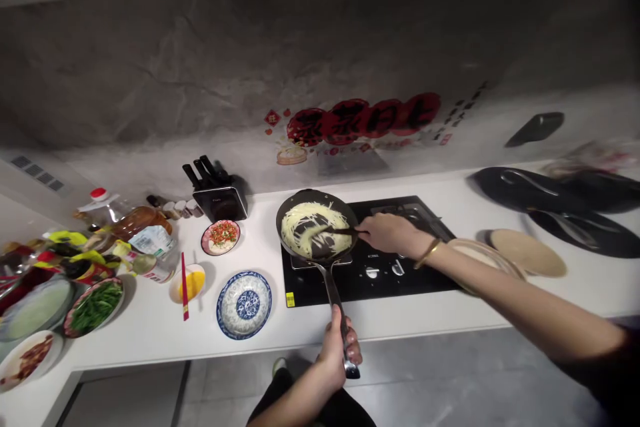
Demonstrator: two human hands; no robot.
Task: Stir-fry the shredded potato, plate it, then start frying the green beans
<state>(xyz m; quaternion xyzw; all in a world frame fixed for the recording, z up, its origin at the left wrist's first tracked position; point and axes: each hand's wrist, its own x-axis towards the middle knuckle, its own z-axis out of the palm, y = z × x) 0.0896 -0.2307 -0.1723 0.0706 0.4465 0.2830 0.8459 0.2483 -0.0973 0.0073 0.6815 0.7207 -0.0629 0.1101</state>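
Observation:
My left hand (pixel 339 349) is wrapped round the long handle of a dark frying pan (pixel 317 196), which sits over the left burner of the black gas hob (pixel 373 290). Pale yellow shreds (pixel 300 217) lie in a ring inside the pan, with some dark bottom showing. In my right hand (pixel 387 234) is the handle of a dark spatula (pixel 345 231); its tip reaches into the shreds, and the exact shape of its blade is partly hidden by them.
Left of the hob stand a blue-and-white plate (pixel 245 330), an egg-yolk bowl (pixel 173 288) with red chopsticks (pixel 185 287) across it, a dish of chopped chilli and garlic (pixel 221 250), and a knife block (pixel 223 200). Green vegetables (pixel 95 305) and bottles fill the far left. Lids (pixel 530 253) lie right.

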